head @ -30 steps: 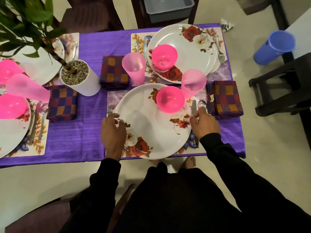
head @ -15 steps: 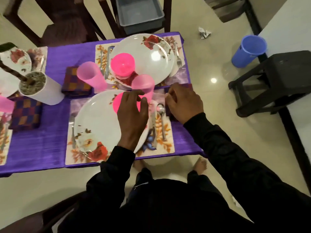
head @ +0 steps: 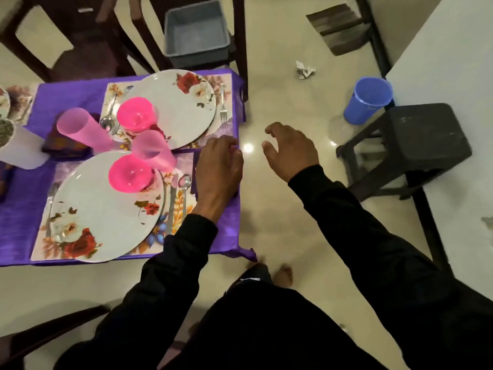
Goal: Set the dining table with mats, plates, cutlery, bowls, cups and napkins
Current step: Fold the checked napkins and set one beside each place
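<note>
Head cam is looking straight down at the right end of a table (head: 16, 228) with a purple cloth, and honestly the whole shot is pretty motion-smeared. Left hand (head: 217, 169) sits over the napkin (head: 195, 169) at the table's right edge. Only a dark sliver of napkin pokes out beside the hand, so I can't tell if the curled fingers are actually gripping it or just resting on top. Right hand (head: 290, 150) is off the table entirely, hanging over the floor past the right edge, fingers loosely curled and spread, holding nothing.

Near setting by the front edge: floral mat (head: 40, 244) with a big flowered plate (head: 104, 209) on it, a pink bowl (head: 129, 173) on the plate's far side, and a pink cup (head: 153, 152) just behind the bowl. Knife (head: 170, 204) and spoon (head: 184, 188) lie on the mat right of the plate, close to the left hand. A fork (head: 50, 204) is on the left, half tucked under the plate rim.

Far setting at the back right corner: another plate (head: 181, 108), second bowl (head: 134, 114), fork (head: 223, 108) on its right, and cutlery on its left that's too blurry to sort out. A second cup (head: 80, 130) stands over another napkin (head: 66, 148), mostly hidden. A white pot (head: 18, 150) is cut off at the left border.

Off the table there's a grey tub (head: 196, 30) on a chair, a blue cup (head: 368, 100), a dark stool (head: 418, 140) and a crumpled scrap (head: 305, 70) on the floor.
</note>
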